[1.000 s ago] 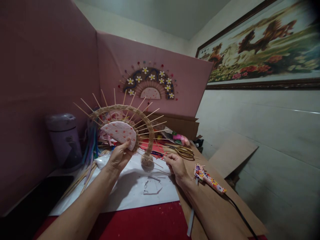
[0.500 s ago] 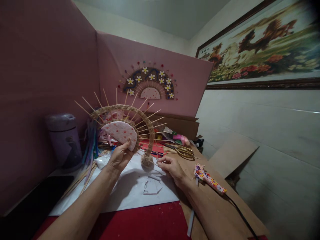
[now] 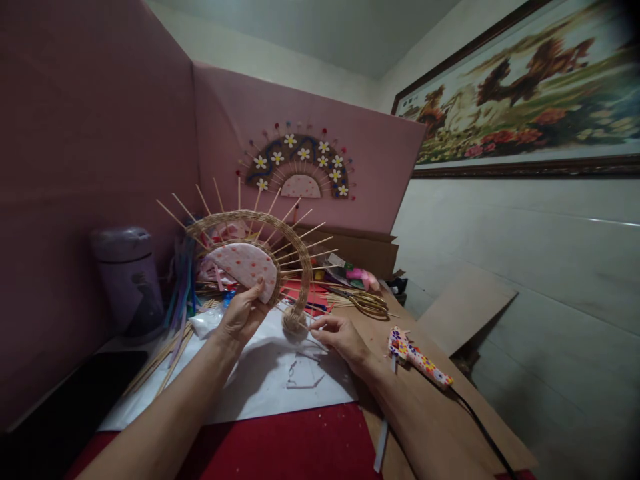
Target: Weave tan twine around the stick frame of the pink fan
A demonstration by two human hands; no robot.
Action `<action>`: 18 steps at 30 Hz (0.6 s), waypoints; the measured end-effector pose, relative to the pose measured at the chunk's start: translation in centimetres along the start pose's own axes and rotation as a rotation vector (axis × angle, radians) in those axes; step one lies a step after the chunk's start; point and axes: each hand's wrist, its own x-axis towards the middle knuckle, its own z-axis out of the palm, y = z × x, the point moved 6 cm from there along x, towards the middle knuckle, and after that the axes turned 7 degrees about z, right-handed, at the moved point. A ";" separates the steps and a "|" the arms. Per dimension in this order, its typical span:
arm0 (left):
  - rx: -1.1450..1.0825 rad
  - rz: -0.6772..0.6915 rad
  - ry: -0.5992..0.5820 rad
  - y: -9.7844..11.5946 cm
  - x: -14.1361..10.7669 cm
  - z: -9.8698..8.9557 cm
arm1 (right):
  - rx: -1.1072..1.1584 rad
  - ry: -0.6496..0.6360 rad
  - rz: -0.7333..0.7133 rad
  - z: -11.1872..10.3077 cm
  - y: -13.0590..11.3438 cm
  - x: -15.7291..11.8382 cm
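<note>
The head camera faces forward and down, near the tabletop [image 3: 275,440].

Looks dim and hazy, lit from overhead. Casts soft shadows across the flat white paper sheet [image 3: 273,400], glints thinly on the glossy white tiled wall [image 3: 550,240], darkens at the upper-right corner, and stretches near the edges.

**Dim light, darkest toward nine o'clock**

A pink panel [image 3: 100,133] stands at nine o'clock and meets a second panel [image 3: 370,153] at twelve, under a greyish ceiling [image 3: 325,30]. A framed picture of horses [image 3: 530,93] hangs at two o'clock on a pale tiled wall [image 3: 525,230], which reaches past three. The bench [image 3: 280,443] shows red at six o'clock.
</note>
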 end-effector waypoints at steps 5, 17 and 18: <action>0.002 -0.011 0.009 -0.2 0.1 -0.3 | -0.127 0.013 -0.079 0.0 -0.2 0.2; 0.040 0.001 0.025 -0.4 0.1 -0.4 | -0.453 0.133 -0.230 -0.2 -0.5 -0.1; 0.043 -0.003 0.027 -0.4 0.1 -0.5 | -0.464 0.133 -0.239 -0.1 -0.5 -0.2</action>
